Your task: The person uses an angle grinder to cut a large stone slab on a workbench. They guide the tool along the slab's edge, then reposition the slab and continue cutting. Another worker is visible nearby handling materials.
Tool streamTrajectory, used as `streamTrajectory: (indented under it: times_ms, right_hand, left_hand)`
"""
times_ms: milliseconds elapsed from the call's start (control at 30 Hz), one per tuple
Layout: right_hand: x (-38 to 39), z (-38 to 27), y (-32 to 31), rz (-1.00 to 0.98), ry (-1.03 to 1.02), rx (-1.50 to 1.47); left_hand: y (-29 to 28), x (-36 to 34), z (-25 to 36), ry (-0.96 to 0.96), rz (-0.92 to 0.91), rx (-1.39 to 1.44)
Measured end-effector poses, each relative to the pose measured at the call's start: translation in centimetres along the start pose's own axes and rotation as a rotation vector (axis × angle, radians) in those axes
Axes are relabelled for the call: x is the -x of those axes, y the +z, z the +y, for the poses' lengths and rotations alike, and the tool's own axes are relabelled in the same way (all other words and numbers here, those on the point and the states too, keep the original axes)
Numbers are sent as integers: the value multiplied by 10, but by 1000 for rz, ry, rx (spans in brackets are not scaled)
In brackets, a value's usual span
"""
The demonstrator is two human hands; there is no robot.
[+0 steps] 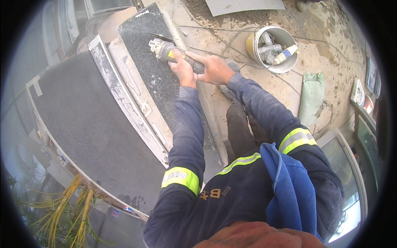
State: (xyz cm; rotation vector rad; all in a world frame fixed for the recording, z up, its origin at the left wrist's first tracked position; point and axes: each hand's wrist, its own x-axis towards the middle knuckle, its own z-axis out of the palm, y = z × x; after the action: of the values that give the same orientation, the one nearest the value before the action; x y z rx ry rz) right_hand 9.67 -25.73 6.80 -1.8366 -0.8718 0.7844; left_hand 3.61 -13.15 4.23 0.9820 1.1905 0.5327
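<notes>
Both of my hands are wrapped round a dusty angle grinder [163, 49]. My left hand [182, 69] is closed on the body near its yellow label, and my right hand [216, 69] grips the rear end. The grinder's thin disc [160, 37], seen nearly edge-on, is at a dark speckled stone slab [155, 76]. A thin line runs across the slab from the disc to its left edge. Whether the disc is turning cannot be made out. White dust smears lie on the stone beside the tool.
Left of the slab are a white-smeared strip [120, 89] and a broad dark panel [95, 111]. A white bucket [250, 45] with tools inside stands to the right, near a green sack [311, 97]. Cables [235, 45] trail across the dirty floor. A plant [68, 206] is at lower left.
</notes>
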Motion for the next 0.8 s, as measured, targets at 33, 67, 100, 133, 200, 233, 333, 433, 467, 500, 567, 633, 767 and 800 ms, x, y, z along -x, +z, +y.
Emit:
streamTrajectory:
  times_ms: [33, 67, 100, 133, 200, 233, 333, 433, 467, 500, 567, 633, 767, 800]
  right_hand:
    - [0, 0, -2, 0, 1, -9]
    - [1, 1, -3, -1, 2, -18]
    - [1, 1, -4, -1, 3, -27]
    - [0, 3, -3, 3, 1, -16]
    - [-6, 6, -1, 11, -2, 6]
    - [-8, 0, -1, -18, 28, 7]
    - [-14, -6, 1, -35, 52, 15]
    - [-18, 4, 7, -1, 27, 24]
    - [-18, 0, 2, -53, 68, 17]
    - [-18, -5, 0, -105, 109, 11]
    - [-10, -6, -2, -62, 66, 13]
    - [-4, -2, -3, -17, 21, 11]
    - [2, 3, -2, 8, 1, 12]
    - [3, 3, -3, -4, 14, 16]
  left_hand:
    - [2, 2, 0, -2, 6, 2]
    - [4, 3, 1, -4, 13, 4]
    - [5, 4, 1, -7, 19, 6]
    - [4, 2, -1, 3, 11, 2]
    - [3, -7, -2, 22, -6, -7]
    - [0, -11, -2, 18, 3, -18]
    - [-5, -21, -1, 6, 15, -37]
    - [-2, -24, -1, -9, 3, -24]
    - [-4, -24, -1, -11, 9, -23]
    - [-5, -23, -1, -12, 14, -21]
    - [-3, -14, -1, -13, 11, -31]
    - [-1, -5, -2, -8, 4, -28]
    - [3, 2, -5, 3, 11, -7]
    - [3, 3, -6, 4, 20, -4]
